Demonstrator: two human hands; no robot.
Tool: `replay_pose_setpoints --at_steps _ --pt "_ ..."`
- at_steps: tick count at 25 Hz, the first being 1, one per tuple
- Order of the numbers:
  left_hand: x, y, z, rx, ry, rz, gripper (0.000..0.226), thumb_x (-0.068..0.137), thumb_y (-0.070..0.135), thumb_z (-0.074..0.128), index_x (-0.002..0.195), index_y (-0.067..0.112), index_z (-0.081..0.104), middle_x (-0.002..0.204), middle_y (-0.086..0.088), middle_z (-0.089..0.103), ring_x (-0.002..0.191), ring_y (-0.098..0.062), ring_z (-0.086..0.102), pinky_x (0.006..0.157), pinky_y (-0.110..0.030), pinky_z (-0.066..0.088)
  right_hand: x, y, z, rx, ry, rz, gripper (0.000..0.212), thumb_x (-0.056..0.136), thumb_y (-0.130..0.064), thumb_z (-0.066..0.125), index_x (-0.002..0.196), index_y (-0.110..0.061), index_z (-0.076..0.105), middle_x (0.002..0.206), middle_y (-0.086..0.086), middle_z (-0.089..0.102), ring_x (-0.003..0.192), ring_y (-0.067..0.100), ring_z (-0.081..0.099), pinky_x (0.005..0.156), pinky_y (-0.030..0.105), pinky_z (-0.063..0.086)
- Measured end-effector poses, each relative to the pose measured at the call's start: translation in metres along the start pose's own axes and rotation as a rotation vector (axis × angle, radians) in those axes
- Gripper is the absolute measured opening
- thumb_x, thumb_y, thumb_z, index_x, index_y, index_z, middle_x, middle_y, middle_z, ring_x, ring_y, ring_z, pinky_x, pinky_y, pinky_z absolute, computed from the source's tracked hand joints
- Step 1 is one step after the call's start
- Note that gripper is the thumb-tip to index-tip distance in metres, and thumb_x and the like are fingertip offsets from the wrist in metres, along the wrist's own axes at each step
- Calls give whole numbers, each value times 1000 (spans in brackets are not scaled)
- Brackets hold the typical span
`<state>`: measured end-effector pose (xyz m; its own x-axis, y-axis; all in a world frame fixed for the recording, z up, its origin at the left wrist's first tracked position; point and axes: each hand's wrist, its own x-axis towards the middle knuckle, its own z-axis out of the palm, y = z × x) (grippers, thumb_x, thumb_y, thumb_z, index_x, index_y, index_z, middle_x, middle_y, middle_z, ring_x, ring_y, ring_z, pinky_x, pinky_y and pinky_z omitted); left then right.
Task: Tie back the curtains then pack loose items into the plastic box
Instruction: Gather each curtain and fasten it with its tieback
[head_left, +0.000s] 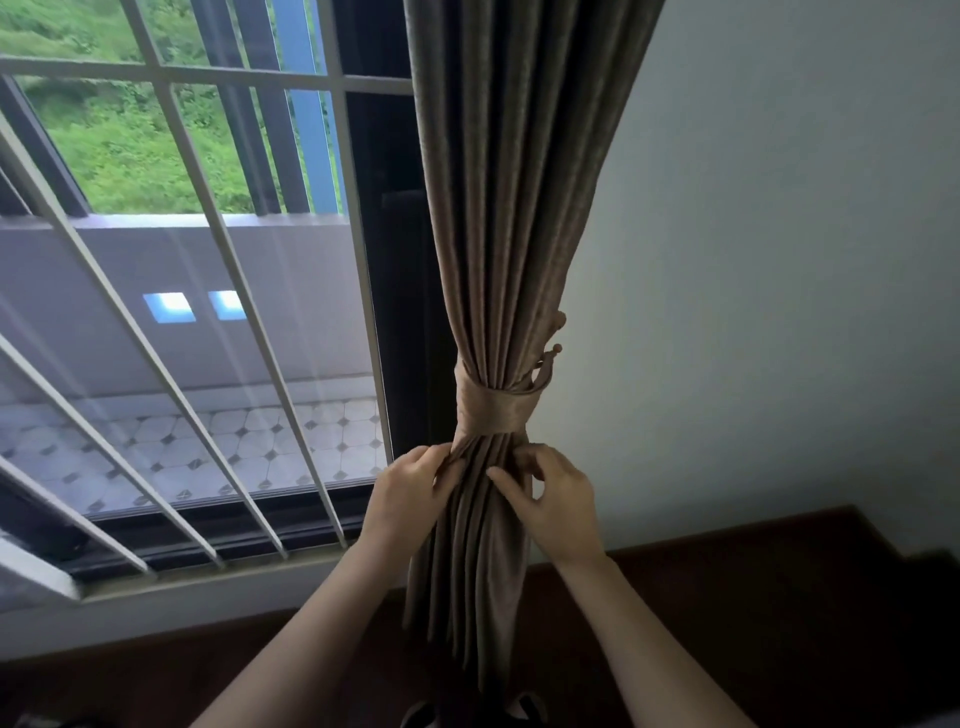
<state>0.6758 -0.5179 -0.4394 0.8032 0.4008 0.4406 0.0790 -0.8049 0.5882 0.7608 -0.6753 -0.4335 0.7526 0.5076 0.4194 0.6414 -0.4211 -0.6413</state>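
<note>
A brown pleated curtain (511, 208) hangs beside the window, gathered into a bundle by a matching fabric tieback (491, 408) wrapped around it. The tieback loops over a hook (555, 353) on the wall side. Just below the band, my left hand (410, 499) pinches the folds on the curtain's left side. My right hand (553, 499) holds the folds on the right side with curled fingers, the index finger lying across the pleats. The plastic box is not in view.
White window bars (208, 332) run across the glass on the left, with a tiled balcony beyond. A plain pale wall (779, 260) is on the right. Dark wooden furniture (753, 597) stands below, against wall and sill.
</note>
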Motion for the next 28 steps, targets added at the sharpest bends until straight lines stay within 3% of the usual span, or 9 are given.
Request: replay_pose_setpoints --at_steps 4,7,11,14,16,19,21,24,28 --pt "11 2 -6 43 -99 80 32 90 30 49 71 7 62 62 -1 57 53 -21 52 50 -29 40 10 -12 -2 -36 -51 13 15 86 -27 64 79 -13 64 71 -8 64 61 0 50 61 10 40" --pt "0 -1 -3 100 -40 177 35 85 31 44 77 9 70 68 -4 69 57 -22 63 51 -27 50 -13 -8 -8 23 -12 -53 16 81 -25 66 68 -17 61 64 -16 57 58 1 54 58 0 35" --pt "-9 8 17 50 -156 150 40 87 34 42 85 7 70 74 -10 70 65 -27 66 57 -36 56 -29 0 -7 78 16 -28 15 83 -26 66 69 -20 61 64 -17 57 59 2 57 56 13 44" --pt "9 14 -3 74 -251 172 48 84 45 39 74 7 68 66 -5 66 57 -19 60 54 -33 52 -8 -2 -28 30 -149 -54 32 82 -52 59 73 -22 66 68 -13 65 61 4 59 60 24 51" --pt "23 26 -41 -35 -144 223 39 84 42 49 76 11 71 62 1 65 52 -4 56 49 -25 51 11 -12 -55 57 -67 -105 43 82 -59 55 78 -20 72 73 -9 70 64 2 61 62 27 52" --pt "61 73 -95 -208 267 218 35 85 38 57 102 9 67 72 6 65 58 4 58 53 -7 47 62 -59 -106 194 284 -137 17 86 -31 64 96 -17 69 78 -8 68 66 -10 60 60 10 48" --pt "92 114 -122 -231 266 162 31 84 40 63 104 16 61 75 15 59 60 4 58 57 -6 45 102 -102 -134 239 271 -164 22 87 -32 64 107 -22 61 84 -12 65 69 -8 63 63 8 48" --pt "116 147 -139 -66 211 213 20 87 35 63 82 16 60 61 21 47 50 9 51 53 -6 41 140 -136 -145 -31 223 -292 30 87 -38 59 95 -9 64 84 0 70 69 12 67 66 23 52" --pt "128 148 -156 35 328 188 27 89 19 53 63 11 50 48 10 40 44 -8 45 49 -16 31 160 -165 -156 -150 263 -381 33 90 -29 51 66 -6 53 59 1 52 47 14 44 49 16 31"
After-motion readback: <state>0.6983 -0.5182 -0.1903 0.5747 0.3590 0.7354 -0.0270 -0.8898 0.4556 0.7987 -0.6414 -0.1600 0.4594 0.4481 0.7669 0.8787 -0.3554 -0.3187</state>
